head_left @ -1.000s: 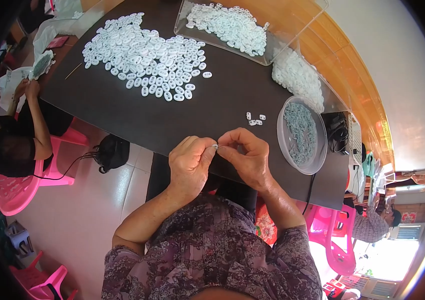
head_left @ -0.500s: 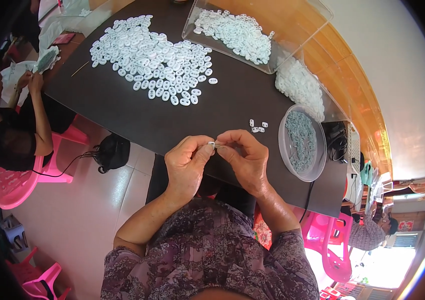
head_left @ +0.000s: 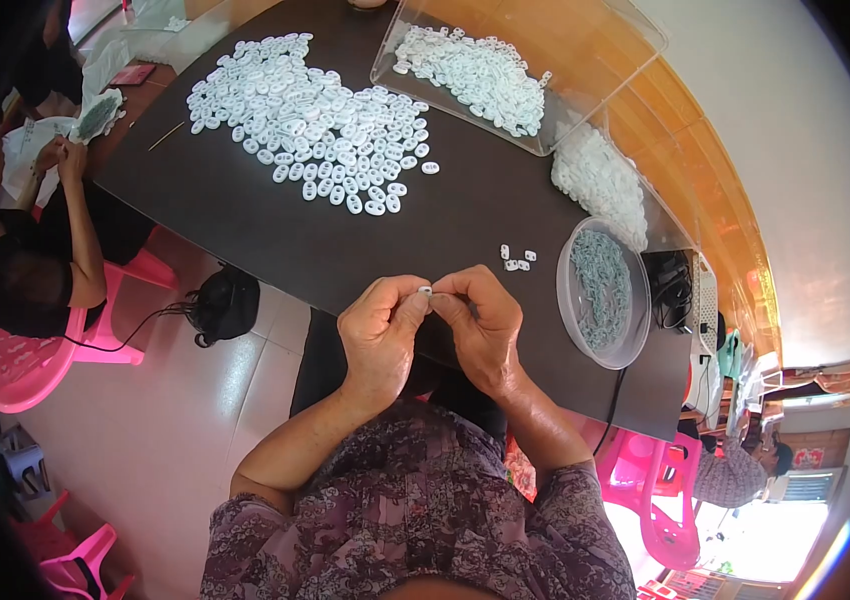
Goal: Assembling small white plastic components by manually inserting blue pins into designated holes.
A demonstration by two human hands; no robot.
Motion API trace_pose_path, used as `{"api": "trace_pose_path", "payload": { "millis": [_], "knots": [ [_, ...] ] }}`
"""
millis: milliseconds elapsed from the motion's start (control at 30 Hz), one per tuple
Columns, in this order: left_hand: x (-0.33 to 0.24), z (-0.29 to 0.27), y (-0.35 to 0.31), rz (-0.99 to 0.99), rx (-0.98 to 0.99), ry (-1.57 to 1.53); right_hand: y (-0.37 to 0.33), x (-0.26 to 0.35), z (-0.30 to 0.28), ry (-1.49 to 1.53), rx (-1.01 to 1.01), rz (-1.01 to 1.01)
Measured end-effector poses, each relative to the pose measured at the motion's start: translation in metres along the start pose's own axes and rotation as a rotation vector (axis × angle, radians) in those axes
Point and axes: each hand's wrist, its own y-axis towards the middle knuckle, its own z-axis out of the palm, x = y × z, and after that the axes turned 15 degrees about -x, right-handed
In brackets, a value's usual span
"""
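Above the near edge of the table, my left hand point(head_left: 379, 335) pinches a small white plastic piece point(head_left: 425, 290) between thumb and forefinger. My right hand point(head_left: 485, 325) meets it there, its thumb and finger pressed together at the piece. Whatever lies in the right fingertips is too small and covered to name. Just beyond my right hand lie several small white pieces with dark holes point(head_left: 512, 265). A round clear tub point(head_left: 563, 292) of tiny grey-green parts point(head_left: 600, 290) stands to the right.
White two-holed ovals point(head_left: 315, 130) spread over the dark table point(head_left: 245, 230), with a thin stick point(head_left: 166, 136) at their left. A clear box point(head_left: 465, 118) of white pieces and a white heap point(head_left: 600, 180) lie behind. Another person point(head_left: 40, 250) works at left, near pink chairs point(head_left: 20, 365).
My right hand has shifted slightly left, closer against the left fingertips. The white piece stays in the left pinch. The whole view has moved a little.
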Motion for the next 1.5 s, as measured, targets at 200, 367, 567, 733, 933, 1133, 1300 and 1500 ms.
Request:
{"api": "trace_pose_path", "payload": {
  "millis": [200, 367, 567, 733, 933, 1133, 1300, 1500],
  "knots": [
    [0.003, -0.003, 0.000, 0.062, -0.015, 0.025, 0.002, -0.002, 0.008, -0.045, -0.013, -0.114],
    [-0.001, -0.004, 0.006, -0.082, -0.059, -0.210, 0.009, -0.003, 0.012, -0.070, 0.056, -0.154],
    [-0.008, -0.014, 0.018, -0.171, -0.082, -0.232, 0.031, -0.002, 0.009, -0.117, 0.079, 0.062],
    [-0.008, -0.017, 0.020, -0.172, -0.082, -0.253, 0.061, -0.044, 0.035, -0.302, -0.033, -0.235],
    [-0.007, -0.017, 0.023, -0.171, -0.076, -0.272, 0.071, -0.055, 0.062, -0.514, -0.034, -0.507],
    [-0.006, -0.017, 0.023, -0.182, -0.081, -0.276, 0.074, -0.056, 0.056, -0.569, 0.036, -0.610],
    [-0.005, -0.019, 0.024, -0.184, -0.072, -0.268, 0.071, -0.049, 0.037, -0.674, 0.162, -0.713],
    [-0.007, -0.020, 0.024, -0.188, -0.065, -0.245, 0.063, -0.043, 0.032, -0.488, 0.080, -0.537]
  ]
}}
